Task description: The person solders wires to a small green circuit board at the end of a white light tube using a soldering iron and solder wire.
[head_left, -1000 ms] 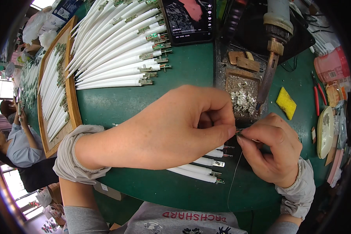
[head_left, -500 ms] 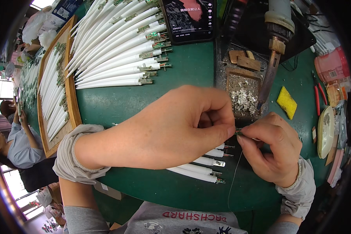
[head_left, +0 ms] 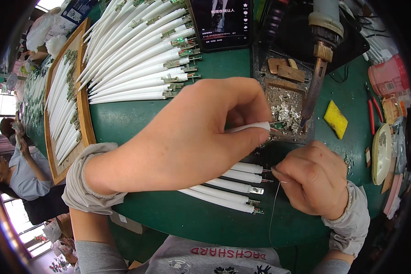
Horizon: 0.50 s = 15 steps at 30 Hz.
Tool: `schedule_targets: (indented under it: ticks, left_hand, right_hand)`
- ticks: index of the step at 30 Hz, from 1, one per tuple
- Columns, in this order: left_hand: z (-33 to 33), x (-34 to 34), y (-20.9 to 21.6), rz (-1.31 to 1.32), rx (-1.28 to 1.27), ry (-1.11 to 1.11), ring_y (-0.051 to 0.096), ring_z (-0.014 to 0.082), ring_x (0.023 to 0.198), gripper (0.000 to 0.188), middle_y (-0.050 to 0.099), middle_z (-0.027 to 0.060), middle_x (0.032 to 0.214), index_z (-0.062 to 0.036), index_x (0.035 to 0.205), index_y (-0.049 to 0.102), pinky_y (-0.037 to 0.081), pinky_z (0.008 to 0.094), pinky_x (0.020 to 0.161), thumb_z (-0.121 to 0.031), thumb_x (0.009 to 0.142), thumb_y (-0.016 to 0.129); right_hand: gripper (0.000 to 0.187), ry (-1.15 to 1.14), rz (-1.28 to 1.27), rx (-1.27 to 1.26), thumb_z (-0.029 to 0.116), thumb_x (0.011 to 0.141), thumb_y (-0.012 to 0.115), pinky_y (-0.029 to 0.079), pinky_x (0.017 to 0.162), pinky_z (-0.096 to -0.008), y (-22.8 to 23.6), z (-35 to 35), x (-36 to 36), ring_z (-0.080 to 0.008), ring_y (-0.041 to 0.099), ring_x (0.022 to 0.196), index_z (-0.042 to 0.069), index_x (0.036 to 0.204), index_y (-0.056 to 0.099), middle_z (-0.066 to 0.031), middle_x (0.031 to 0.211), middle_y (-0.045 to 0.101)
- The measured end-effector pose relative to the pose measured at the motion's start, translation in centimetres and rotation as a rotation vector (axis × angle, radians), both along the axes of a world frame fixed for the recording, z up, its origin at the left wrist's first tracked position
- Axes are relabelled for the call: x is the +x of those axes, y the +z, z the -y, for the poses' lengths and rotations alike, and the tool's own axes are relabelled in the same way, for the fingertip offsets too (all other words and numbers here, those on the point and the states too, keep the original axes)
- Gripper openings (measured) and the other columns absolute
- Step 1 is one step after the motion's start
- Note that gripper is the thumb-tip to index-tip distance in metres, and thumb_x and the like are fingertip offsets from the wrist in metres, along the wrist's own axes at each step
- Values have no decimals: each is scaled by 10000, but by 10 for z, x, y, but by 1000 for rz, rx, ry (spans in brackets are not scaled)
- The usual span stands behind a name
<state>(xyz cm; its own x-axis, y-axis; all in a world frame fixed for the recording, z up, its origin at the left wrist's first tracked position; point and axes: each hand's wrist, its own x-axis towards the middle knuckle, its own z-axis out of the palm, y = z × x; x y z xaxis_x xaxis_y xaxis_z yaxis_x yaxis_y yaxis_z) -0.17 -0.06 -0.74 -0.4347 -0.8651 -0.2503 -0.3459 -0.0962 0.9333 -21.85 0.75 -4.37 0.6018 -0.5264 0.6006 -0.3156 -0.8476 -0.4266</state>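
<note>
My left hand is closed on a white tapered tube; thin bare wires stick out of its end, over the tray of solder bits. Lower right, my right hand is pinched on a thin solder wire, which trails down toward the table's near edge. The fingertips are close to the wired ends of several white tubes lying below my left hand, which partly covers them. A soldering iron points down from above, its dark tip beside the tray.
A large fan of white tubes with small green circuit boards lies at the upper left, beside a wooden tray of more. Around the iron are a phone, a yellow sponge and red-handled pliers. Another person sits far left.
My left hand has lifted slightly up and left, bringing the tube's wired end into view. My right hand has parted from it, moving a little down. The phone picture has changed.
</note>
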Motion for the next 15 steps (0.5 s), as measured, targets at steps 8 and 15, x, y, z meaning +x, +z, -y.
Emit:
schedule_targets:
  ticks: [8,15]
  left_hand:
    - [-5,-1,4,-18,154,-79,502,54,845,141,552,-7,921,-1,989,591,447,196,697,-18,859,644]
    - [-5,-3,1,-24,169,-122,508,52,853,136,554,-3,920,-4,981,591,448,188,683,-23,860,650]
  right_hand:
    - [282,-5,93,188,-42,681,734,411,482,-289,3,1,-1,-192,539,547,9,915,585,-78,695,585]
    - [332,-8,-95,-70,-81,652,726,421,489,-312,5,2,-4,-215,544,566,28,926,572,-67,722,566]
